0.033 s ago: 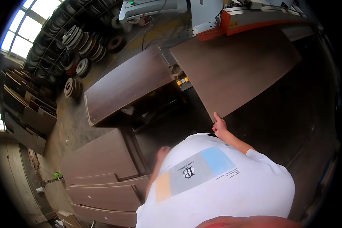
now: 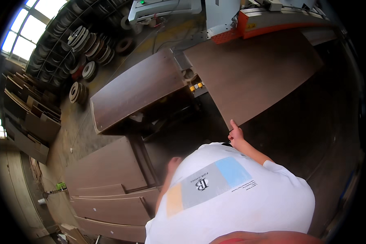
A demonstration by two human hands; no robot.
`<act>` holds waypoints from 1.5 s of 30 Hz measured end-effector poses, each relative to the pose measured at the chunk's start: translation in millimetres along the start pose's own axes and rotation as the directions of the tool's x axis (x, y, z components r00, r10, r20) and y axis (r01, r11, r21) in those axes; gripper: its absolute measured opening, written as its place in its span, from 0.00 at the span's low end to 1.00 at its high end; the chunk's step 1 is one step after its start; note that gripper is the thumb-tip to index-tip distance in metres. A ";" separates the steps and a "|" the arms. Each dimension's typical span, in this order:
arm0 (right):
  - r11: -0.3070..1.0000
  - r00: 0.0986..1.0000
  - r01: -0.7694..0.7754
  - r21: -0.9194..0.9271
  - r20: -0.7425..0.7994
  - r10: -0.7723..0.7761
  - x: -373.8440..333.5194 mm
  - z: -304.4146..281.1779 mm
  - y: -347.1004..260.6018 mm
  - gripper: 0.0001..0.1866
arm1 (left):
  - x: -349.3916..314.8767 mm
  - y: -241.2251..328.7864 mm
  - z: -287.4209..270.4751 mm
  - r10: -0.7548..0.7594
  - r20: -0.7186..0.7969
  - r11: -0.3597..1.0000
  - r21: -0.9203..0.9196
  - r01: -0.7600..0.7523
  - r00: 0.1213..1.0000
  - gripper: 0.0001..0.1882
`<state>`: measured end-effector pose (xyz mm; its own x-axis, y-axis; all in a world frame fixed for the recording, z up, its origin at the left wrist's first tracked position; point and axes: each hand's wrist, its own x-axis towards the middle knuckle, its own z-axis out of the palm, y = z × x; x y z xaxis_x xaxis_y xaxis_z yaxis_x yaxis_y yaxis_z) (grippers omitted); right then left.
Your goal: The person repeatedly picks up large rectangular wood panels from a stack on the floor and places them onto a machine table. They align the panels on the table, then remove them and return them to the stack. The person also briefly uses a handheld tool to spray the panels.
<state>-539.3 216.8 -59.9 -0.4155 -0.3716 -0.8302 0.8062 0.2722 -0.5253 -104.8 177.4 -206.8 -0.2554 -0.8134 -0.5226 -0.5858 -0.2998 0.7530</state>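
Note:
A large brown board (image 2: pixel 256 77) lies flat, its far edge against an orange and grey machine (image 2: pixel 272 24). At the board's near corner, my right hand (image 2: pixel 236 135) grips the edge with the thumb on top and the other fingers curled below. My left hand (image 2: pixel 174 163) hangs low beside my white shirt (image 2: pixel 232 195). Its fingers are mostly hidden by the shirt, so whether it is closed does not show. It is nearest to the brown panels (image 2: pixel 105 166) stacked at my left.
A low table with a brown top (image 2: pixel 138 87) stands left of the board, with yellow-capped fittings (image 2: pixel 196 86) between them. Rolls of edging strip (image 2: pixel 78 92) sit on the floor and fill a rack at the far left. More boards (image 2: pixel 40 126) lean along the left side.

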 end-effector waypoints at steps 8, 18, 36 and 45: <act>0.955 0.958 0.127 -0.269 0.281 -0.048 26.6 -36.6 0.6 0.21 | -61.4 28.7 -2.6 -0.286 -0.147 0.951 -0.169 0.260 0.947 0.17; -0.097 0.701 0.673 -0.734 0.590 0.400 66.9 6.2 73.1 0.20 | -156.6 9.7 13.4 -0.459 -0.386 0.871 -0.372 0.320 0.800 0.14; -0.399 0.634 0.767 -0.503 0.494 0.595 -2.9 99.5 156.5 0.22 | -323.4 -176.1 73.7 -0.876 -0.130 0.190 -0.978 0.083 0.464 0.15; -0.477 0.707 0.698 -0.535 0.405 0.580 -87.9 89.8 225.9 0.22 | -376.1 -336.5 -26.9 -0.882 -0.129 0.029 -0.975 -0.222 0.453 0.13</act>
<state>-282.8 231.3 -88.9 0.3445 -0.4642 -0.8160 -0.8995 0.0856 -0.4285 209.1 570.8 -252.8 0.5001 -0.1686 -0.8494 0.7896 -0.3141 0.5272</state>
